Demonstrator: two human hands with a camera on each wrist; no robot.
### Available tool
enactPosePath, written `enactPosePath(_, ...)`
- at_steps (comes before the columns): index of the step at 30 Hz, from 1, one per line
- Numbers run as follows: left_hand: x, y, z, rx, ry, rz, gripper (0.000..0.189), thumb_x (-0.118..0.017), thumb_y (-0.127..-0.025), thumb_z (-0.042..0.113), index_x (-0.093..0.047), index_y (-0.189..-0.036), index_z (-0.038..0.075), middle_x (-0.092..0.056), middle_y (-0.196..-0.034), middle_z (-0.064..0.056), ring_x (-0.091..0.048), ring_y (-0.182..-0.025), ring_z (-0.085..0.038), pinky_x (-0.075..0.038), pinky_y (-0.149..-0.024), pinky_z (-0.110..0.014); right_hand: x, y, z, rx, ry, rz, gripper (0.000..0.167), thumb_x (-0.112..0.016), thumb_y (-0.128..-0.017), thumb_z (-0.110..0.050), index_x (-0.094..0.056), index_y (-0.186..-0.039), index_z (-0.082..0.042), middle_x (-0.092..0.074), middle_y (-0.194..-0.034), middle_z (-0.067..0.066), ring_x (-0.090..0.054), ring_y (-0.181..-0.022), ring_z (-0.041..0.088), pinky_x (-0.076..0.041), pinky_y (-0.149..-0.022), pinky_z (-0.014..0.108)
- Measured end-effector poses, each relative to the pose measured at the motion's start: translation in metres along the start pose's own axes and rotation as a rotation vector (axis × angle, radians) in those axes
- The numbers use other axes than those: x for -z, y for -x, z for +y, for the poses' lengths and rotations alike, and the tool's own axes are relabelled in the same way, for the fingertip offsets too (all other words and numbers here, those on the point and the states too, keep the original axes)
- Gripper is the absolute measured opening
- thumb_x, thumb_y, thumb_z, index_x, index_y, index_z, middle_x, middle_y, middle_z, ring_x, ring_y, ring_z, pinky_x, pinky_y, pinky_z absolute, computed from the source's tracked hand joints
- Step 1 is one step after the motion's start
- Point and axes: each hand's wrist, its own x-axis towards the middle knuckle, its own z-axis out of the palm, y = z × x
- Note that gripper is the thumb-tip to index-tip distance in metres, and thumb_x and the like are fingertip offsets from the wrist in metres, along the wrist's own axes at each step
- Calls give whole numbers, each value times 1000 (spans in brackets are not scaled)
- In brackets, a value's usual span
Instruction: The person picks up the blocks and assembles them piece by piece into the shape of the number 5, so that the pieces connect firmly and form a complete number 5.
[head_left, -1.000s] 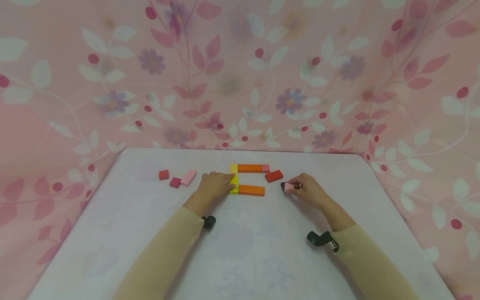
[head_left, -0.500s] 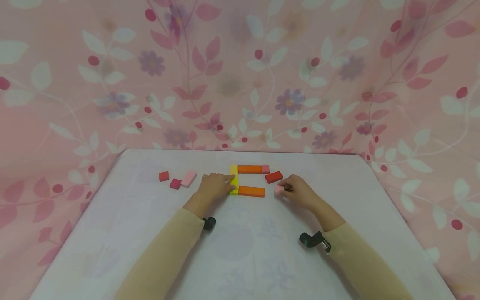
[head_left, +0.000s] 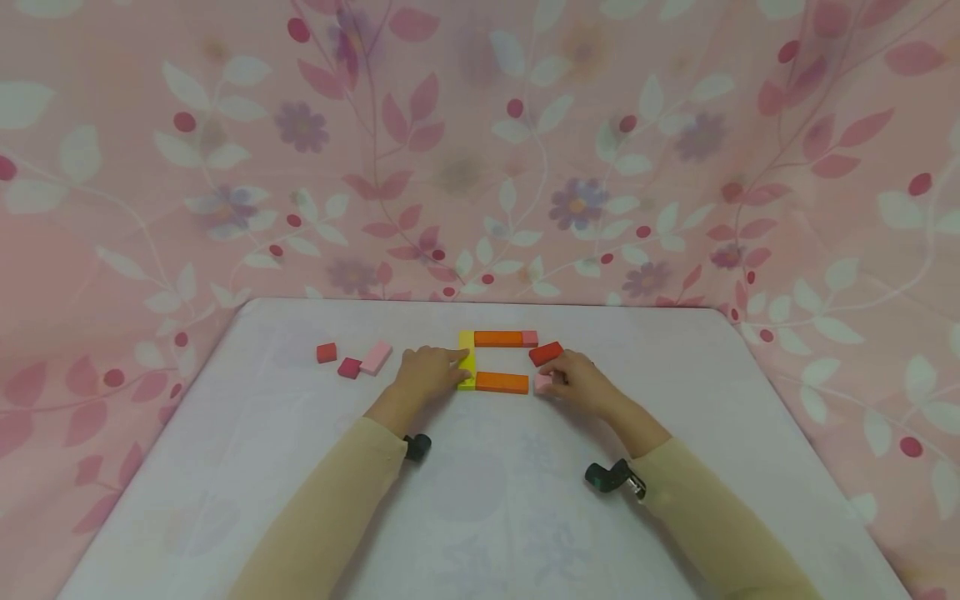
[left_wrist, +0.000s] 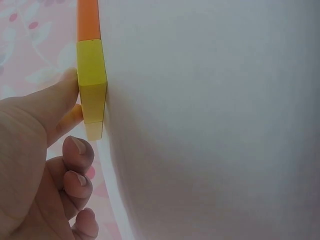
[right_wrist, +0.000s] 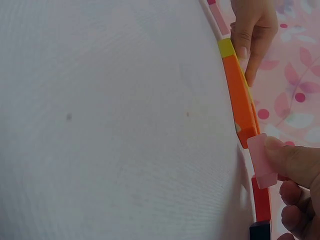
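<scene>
My left hand (head_left: 431,371) rests its thumb and index finger on the yellow block (left_wrist: 93,65), which stands upright at the left of an outline of blocks. Its other fingers are loosely bent and touch no block. My right hand (head_left: 588,383) pinches a pink block (right_wrist: 261,161) between thumb and fingers. In the head view this pink block is just right of the near orange block (head_left: 502,382), with a narrow gap between them. A red block (head_left: 546,354) lies tilted behind the right hand. A dark block (right_wrist: 260,231) shows by the right fingers; whether it is held is unclear.
The far orange block (head_left: 498,339) touches the yellow, with a small pink block (head_left: 530,338) at its right end. On the left lie a red block (head_left: 326,352), a crimson block (head_left: 349,367) and a long pink block (head_left: 377,357). A floral cloth (head_left: 480,167) hangs behind the white table (head_left: 465,517).
My right hand has moved left with the pink block, bringing it close to the near orange block's right end. The left hand stays on the yellow block.
</scene>
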Motion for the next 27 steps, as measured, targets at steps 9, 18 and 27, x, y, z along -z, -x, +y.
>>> enactPosePath(9, -1, 0, -1, -3, 0, 1, 53, -60, -97, 52, -51, -146, 37, -59, -142, -4, -56, -117, -31, -37, -96, -50, -5, 0, -2, -40, 1, -6, 26, -78, -89, -18, -73, -111, -6, -60, -95, 4, -50, -92, 24, -44, -82, 38)
enactPosePath(18, 0, -1, -1, -1, -16, -6, 53, -60, -97, 52, -50, -147, 37, -59, -142, -4, -57, -117, -31, -38, -95, -48, -6, -2, -6, -81, 2, -19, 26, -78, -88, -21, -74, -111, -9, -56, -94, 1, -49, -94, 23, -43, -79, 35)
enactPosePath(27, 0, -1, -1, -2, -8, -2, 53, -61, -96, 52, -51, -146, 37, -59, -141, -3, -57, -117, -30, -38, -95, -47, -8, -4, -5, -96, 24, -29, 28, -79, -87, -25, -74, -111, -11, -55, -91, 1, -48, -92, 21, -42, -76, 33)
